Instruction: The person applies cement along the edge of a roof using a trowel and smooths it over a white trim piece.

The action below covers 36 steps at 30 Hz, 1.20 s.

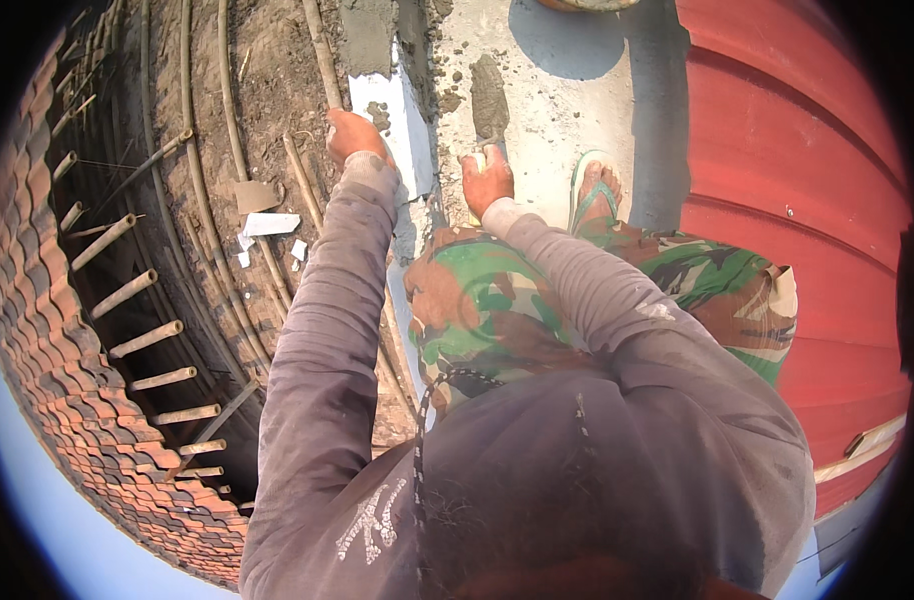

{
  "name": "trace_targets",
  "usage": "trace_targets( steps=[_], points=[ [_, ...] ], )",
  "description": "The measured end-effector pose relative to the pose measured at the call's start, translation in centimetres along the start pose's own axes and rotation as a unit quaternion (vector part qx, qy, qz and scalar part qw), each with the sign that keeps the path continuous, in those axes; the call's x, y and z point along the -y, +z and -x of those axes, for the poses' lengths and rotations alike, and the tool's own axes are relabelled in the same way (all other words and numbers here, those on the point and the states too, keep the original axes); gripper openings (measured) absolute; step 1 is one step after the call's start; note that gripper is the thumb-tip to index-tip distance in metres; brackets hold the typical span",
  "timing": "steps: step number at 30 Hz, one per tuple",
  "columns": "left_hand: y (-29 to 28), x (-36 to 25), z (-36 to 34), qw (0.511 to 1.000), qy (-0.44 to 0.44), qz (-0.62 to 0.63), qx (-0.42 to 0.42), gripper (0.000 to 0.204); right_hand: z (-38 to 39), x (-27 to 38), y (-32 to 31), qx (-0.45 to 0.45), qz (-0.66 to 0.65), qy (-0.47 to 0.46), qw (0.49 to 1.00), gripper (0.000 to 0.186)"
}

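My left hand (354,135) reaches forward and rests on the edge of a pale flat tile (395,120) lying on wet grey mortar. My right hand (487,180) is closed around a small pale tool (477,160), pressed against the mortar bed (489,95) on a concrete ledge (562,110). Both arms wear long grey sleeves. My knees in camouflage trousers (487,300) sit below the hands, and a foot in a green sandal (595,190) stands on the ledge.
A red corrugated metal roof (787,180) slopes at the right. Bamboo poles (202,200) and clay roof tiles (77,400) lie far below at the left, with scraps of paper on the dirt (267,222). The drop lies along the ledge's left edge.
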<state>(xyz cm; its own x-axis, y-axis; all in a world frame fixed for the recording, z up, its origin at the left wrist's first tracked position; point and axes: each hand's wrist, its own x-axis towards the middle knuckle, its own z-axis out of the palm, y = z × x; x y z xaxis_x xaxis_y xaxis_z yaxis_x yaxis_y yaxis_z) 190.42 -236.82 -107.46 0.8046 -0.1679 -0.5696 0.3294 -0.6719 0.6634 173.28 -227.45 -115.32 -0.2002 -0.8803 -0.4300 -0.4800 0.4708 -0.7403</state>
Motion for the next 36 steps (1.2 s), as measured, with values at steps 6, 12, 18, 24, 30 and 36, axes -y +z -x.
trace_targets(
  steps=[6,12,18,24,30,36],
  points=[
    [-1.2,0.0,-0.4,0.999,-0.022,-0.038,-0.016,0.072,2.0,12.3,-4.2,0.07,-0.125,-0.058,0.988,0.036],
    [-0.8,1.0,-2.2,0.995,0.011,-0.092,-0.033,0.066,-12.7,14.0,-10.3,0.001,0.077,-0.16,0.984,0.04],
    [-1.4,1.9,-2.2,0.989,0.062,0.123,0.05,0.058,-21.6,16.1,-22.2,0.049,0.253,-0.172,0.951,0.047],
    [-9.6,6.0,-1.1,0.964,0.164,0.178,0.108,0.05,-33.5,13.7,-27.6,0.003,0.487,-0.283,0.827,0.029],
    [-24.3,17.5,6.7,0.969,0.242,-0.056,0.007,0.044,-39.3,11.3,-23.8,0.064,0.726,-0.239,0.642,0.03],
    [-33.4,34.8,16.3,0.927,0.015,-0.355,-0.122,0.1,-38.4,13.1,-21.8,0.301,0.475,-0.142,0.814,0.025]
  ],
)
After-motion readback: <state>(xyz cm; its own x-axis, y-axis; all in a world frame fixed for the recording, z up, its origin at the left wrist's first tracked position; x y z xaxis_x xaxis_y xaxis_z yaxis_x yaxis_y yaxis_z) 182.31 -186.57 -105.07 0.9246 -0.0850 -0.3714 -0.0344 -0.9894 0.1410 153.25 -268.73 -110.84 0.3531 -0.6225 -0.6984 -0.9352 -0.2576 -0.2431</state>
